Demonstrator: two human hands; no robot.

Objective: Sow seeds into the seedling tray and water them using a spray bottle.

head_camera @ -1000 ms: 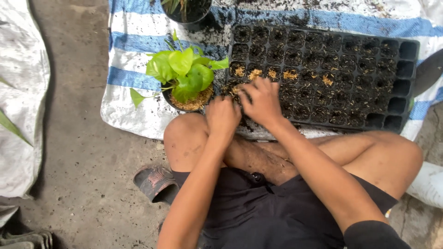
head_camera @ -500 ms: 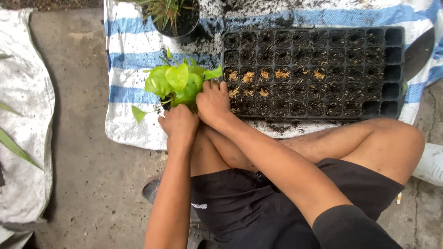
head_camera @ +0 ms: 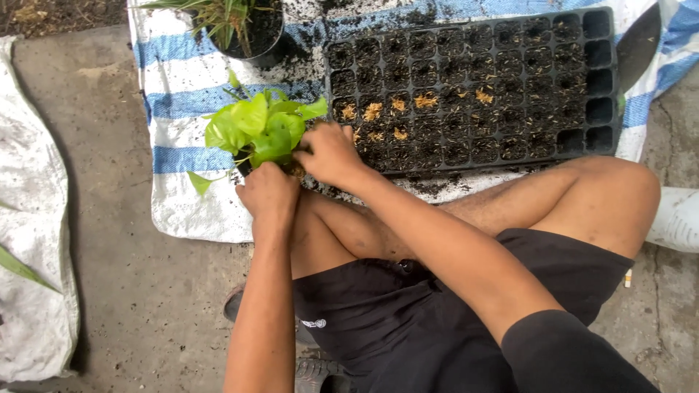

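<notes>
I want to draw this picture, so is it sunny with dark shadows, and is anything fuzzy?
In the head view the light is soft and even, with no hard shadows or glare; the left hand, right hand, green leafy plant and black seedling tray all look sharp, with only slight bending toward the edges.

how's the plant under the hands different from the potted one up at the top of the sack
The bright green plant has broad, rounded, lime-coloured leaves; the grassy plant has thin, strap-like, duller leaves. The left hand and right hand are at the base of the bright green plant; the grassy plant stands untouched in a black pot, partly cut off by the frame. Both sit on the blue-striped white sack beside the black seedling tray.
</notes>
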